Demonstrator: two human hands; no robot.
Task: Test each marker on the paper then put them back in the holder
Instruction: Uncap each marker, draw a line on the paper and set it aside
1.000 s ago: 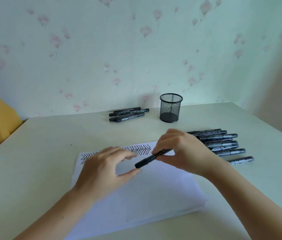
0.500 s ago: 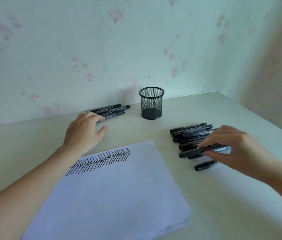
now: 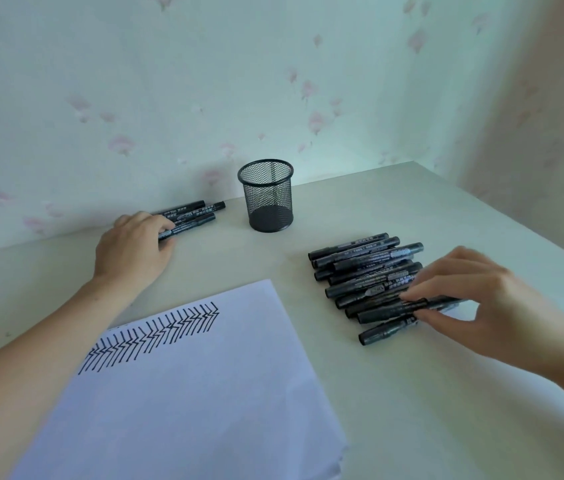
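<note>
A black mesh holder (image 3: pixel 266 199) stands at the back of the table with nothing in it. The white paper (image 3: pixel 187 393) lies in front of me and carries a row of black test strokes (image 3: pixel 152 334). My left hand (image 3: pixel 135 247) reaches to a small group of black markers (image 3: pixel 194 214) left of the holder, fingers curled on the nearest marker (image 3: pixel 171 233). My right hand (image 3: pixel 474 299) pinches one marker (image 3: pixel 391 310) between thumb and fingers in the larger pile of several markers (image 3: pixel 360 268) on the right.
The pale table (image 3: pixel 412 393) meets a flowered wall at the back and ends in an edge on the right. One marker (image 3: pixel 382 330) lies a little apart at the near side of the right pile.
Both hands left the paper: the left went back to the small marker group with the marker, the right moved to the right pile and took hold of a marker there. The view shifted.
</note>
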